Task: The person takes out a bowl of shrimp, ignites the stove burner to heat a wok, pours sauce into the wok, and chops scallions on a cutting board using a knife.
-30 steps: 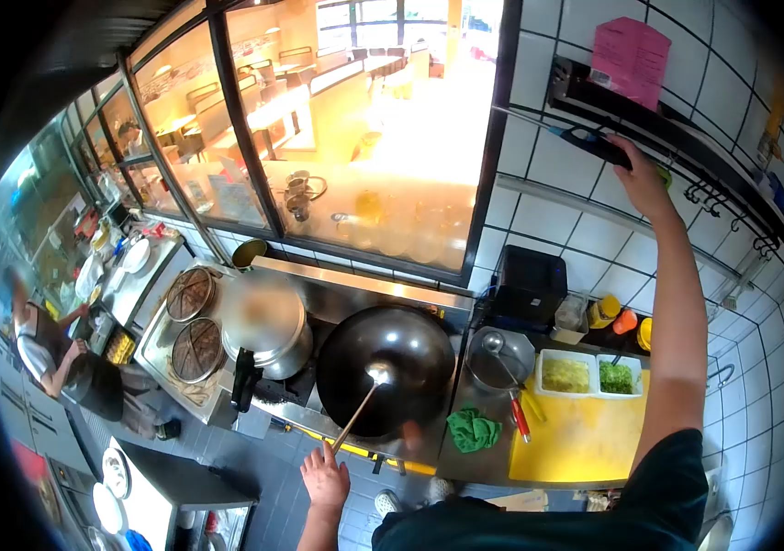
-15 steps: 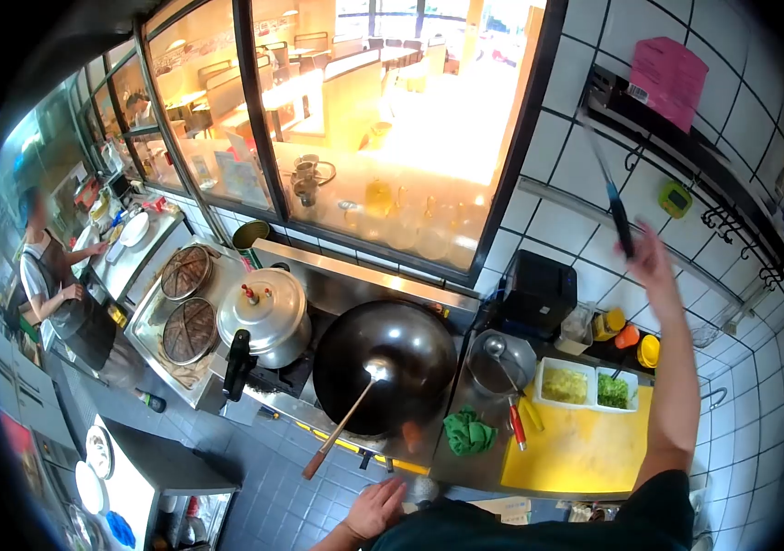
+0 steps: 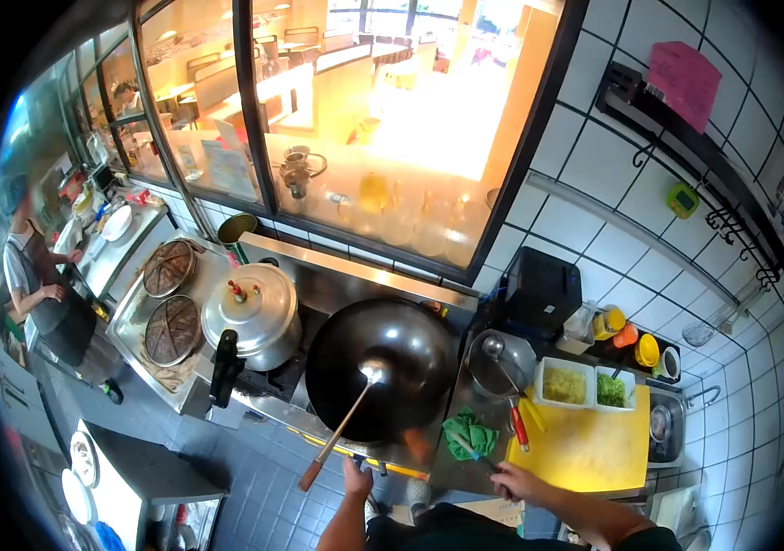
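My right hand [image 3: 513, 481] is closed around the dark handle of a long, thin tool [image 3: 476, 454] with a blue-green section. The tool's far end points up and left, over a crumpled green cloth [image 3: 468, 434] on the counter. At the front edge of the stove, my left hand [image 3: 357, 479] is below the wok [image 3: 337, 354]; its fingers are mostly hidden. A ladle [image 3: 346, 424] rests in the wok, its wooden handle sticking out over the front edge. Nothing but the ladle shows in the wok.
Left of the wok are a lidded pot [image 3: 254, 317] and round racks [image 3: 173, 331] on a tray. To the right are a strainer [image 3: 500, 367], a yellow board [image 3: 594, 450], two food containers [image 3: 565, 384] and a sink [image 3: 666, 427]. A co-worker [image 3: 48, 285] stands far left.
My right hand has come down from the wall rack to the counter with the long tool. My left hand has let go of the ladle handle and is now at the stove's front edge.
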{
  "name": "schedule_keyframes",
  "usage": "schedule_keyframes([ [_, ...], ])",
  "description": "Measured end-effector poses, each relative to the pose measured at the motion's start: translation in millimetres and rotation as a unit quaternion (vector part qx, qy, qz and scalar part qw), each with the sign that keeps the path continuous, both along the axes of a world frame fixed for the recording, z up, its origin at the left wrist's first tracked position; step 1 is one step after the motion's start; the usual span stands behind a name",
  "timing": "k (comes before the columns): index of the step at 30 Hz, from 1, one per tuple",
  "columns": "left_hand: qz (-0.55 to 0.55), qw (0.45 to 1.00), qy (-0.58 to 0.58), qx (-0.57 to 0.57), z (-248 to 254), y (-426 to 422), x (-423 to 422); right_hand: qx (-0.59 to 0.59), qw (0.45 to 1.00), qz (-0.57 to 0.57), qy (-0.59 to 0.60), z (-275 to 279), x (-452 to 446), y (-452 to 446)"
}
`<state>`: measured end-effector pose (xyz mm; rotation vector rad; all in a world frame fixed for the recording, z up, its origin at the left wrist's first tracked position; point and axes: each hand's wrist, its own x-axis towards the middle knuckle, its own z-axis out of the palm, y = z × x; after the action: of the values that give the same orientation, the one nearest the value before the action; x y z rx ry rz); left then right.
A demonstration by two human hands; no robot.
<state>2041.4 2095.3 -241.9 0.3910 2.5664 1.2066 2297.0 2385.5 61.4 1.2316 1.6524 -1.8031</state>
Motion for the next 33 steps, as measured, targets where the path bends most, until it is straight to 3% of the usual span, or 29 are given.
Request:
schedule_keyframes([
  [2,-0.035,0.991,-0.115,0.066,-2,10,-15,0.058,0.998,0.035,-0.016,-16,-1,-24],
  [5,0.045,0.989,-0.139,0.002,4,17,-17,0.158,0.983,0.085,0.022,-47,-11,-34],
  [9,0.145,0.976,-0.132,0.096,-9,17,-21,0.223,0.970,0.084,0.053,-67,-42,-43],
  [12,0.100,0.992,-0.081,-0.016,-10,8,-25,0.288,0.950,0.096,0.067,-84,-61,-50],
  [15,0.111,0.990,-0.083,0.035,-10,3,-28,0.350,0.928,0.092,0.092,-82,-80,-52],
  [17,0.136,0.931,-0.229,0.248,-48,0,-30,0.352,0.929,0.085,0.074,-72,-88,-54],
  [19,0.131,0.948,-0.227,0.180,-41,-3,-31,0.403,0.904,0.102,0.100,-78,-92,-53],
  [20,0.232,0.885,-0.308,0.261,-13,8,-30,0.423,0.896,0.099,0.088,-80,-95,-54],
  [21,0.228,0.857,-0.386,0.255,-11,6,-36,0.435,0.888,0.094,0.117,-75,-100,-55],
  [23,0.321,0.778,-0.448,0.302,-18,14,-37,0.439,0.882,0.088,0.149,-78,-108,-55],
  [25,0.332,0.739,-0.491,0.321,-32,11,-41,0.437,0.876,0.060,0.196,-82,-116,-53],
  [26,0.335,0.735,-0.493,0.323,-35,12,-40,0.469,0.857,0.076,0.199,-78,-118,-54],
  [28,0.311,0.751,-0.495,0.306,-31,10,-41,0.387,0.892,0.092,0.213,-140,-105,-30],
  [33,0.331,0.752,-0.497,0.278,-26,14,-41,0.314,0.914,0.094,0.238,-168,-118,-29],
])
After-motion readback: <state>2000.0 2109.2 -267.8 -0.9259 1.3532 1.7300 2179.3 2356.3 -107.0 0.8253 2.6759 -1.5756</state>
